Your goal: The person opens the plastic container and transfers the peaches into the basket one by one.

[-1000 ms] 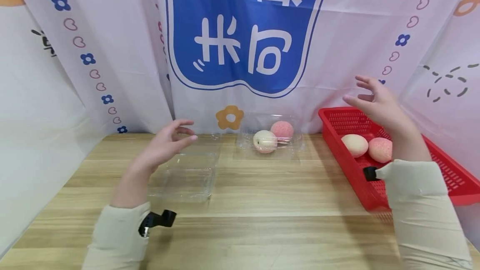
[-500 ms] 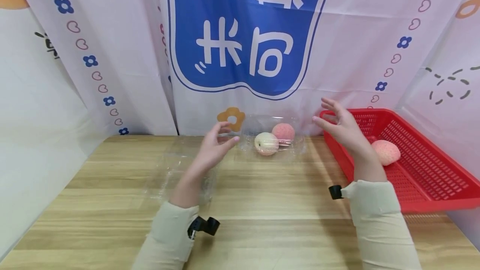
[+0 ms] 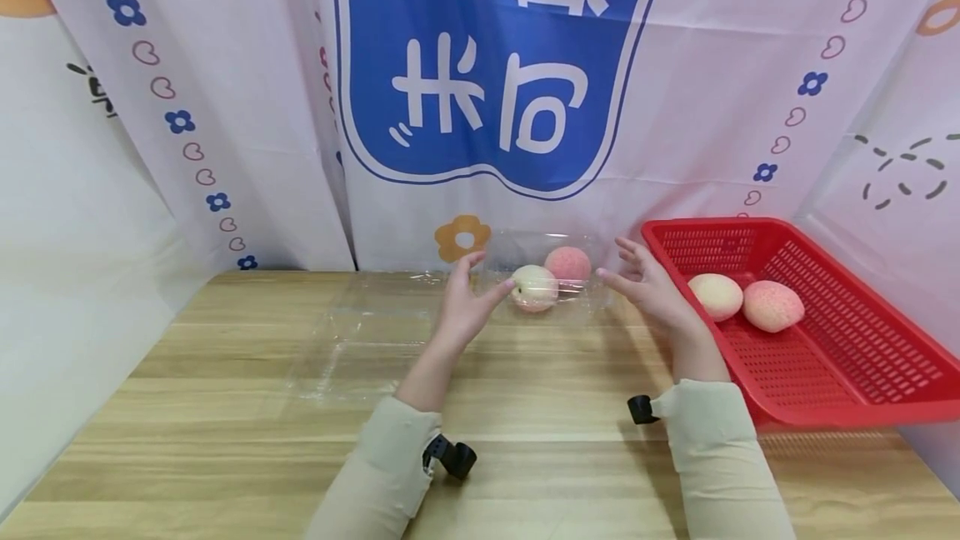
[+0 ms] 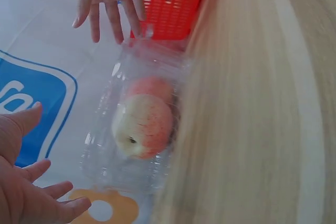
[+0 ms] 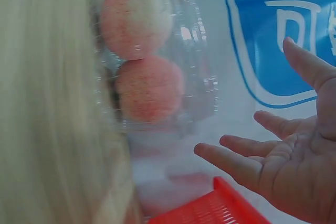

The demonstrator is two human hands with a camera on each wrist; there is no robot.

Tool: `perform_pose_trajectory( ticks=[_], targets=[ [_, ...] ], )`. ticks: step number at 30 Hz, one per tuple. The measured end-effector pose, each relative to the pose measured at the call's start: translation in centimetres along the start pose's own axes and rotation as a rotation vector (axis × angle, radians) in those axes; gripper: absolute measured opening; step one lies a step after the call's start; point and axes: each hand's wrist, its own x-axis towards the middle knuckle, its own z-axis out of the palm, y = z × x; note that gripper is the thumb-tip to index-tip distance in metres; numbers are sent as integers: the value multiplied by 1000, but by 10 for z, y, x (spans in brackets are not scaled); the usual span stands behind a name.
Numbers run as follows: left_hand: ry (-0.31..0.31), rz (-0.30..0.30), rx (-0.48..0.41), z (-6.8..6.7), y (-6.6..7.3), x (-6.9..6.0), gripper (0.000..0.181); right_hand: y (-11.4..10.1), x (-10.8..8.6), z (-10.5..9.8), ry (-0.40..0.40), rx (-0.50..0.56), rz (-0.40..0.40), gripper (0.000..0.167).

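Note:
A clear plastic clamshell box (image 3: pixel 495 307) stands at the back of the table, holding a cream peach (image 3: pixel 536 290) and a pink peach (image 3: pixel 568 263). My left hand (image 3: pixel 467 307) hovers at the box's left side, fingers spread and holding nothing. On the other side, my right hand (image 3: pixel 647 286) is held near the box's right end, fingers extended, nothing in it. Both wrist views show the peaches inside the see-through box, with the left hand (image 4: pixel 31 177) and right hand (image 5: pixel 294 145) apart from it.
An open clear plastic container (image 3: pixel 360 357) lies on the table at the left. The red basket (image 3: pixel 817 415) at the right holds a cream peach (image 3: pixel 716 297) and a pink peach (image 3: pixel 772 307). A printed cloth (image 3: pixel 465 165) hangs behind the table.
My left hand has moved right, from over the open container to the box with peaches. My right hand has come left and down from above the red basket to the box's right end.

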Motion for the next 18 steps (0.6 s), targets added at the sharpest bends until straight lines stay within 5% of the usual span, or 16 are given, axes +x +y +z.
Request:
perform_pose_trajectory(
  ticks=[5, 18],
  targets=[
    [3, -1, 1, 5, -8, 1, 73, 13, 7, 5, -34, 19, 56, 91],
    [-115, -169, -2, 8, -19, 2, 87, 47, 23, 18, -143, 171, 105, 94]
  ],
)
